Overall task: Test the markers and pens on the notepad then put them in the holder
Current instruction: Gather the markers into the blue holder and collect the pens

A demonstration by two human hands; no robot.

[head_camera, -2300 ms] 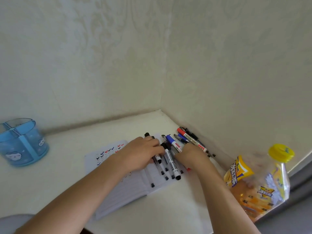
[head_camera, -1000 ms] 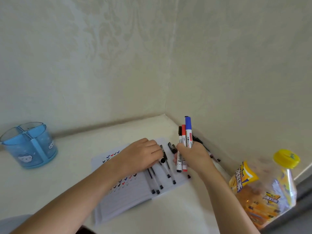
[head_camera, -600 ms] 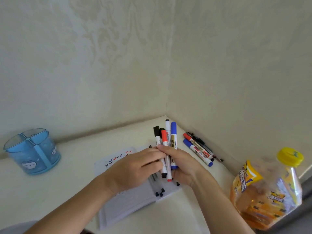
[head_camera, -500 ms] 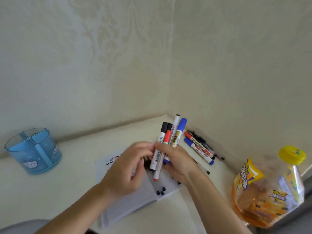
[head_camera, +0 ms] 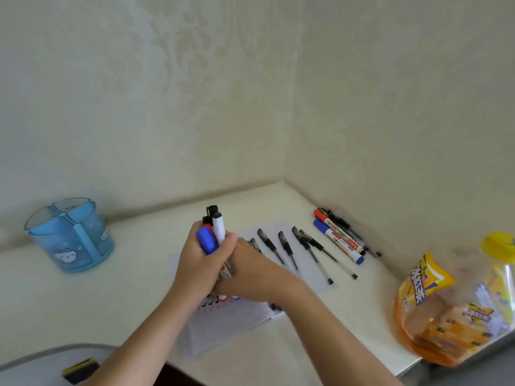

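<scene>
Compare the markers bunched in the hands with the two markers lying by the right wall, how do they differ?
The bunched markers stand nearly upright, gripped by the left hand and right hand; the two wall markers lie flat on the table. The bunch sits above the notepad; the pair lies off it. Both include red and blue caps.

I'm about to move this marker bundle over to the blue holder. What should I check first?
1. Left hand grips marker bundle: ok.
2. Right hand free of the bundle: not ok, it lies against it.
3. All caps on: cannot tell.
4. Holder upright, compartments open: ok.
5. Everything gathered: not ok; pens lie on the notepad, markers by the wall.
</scene>
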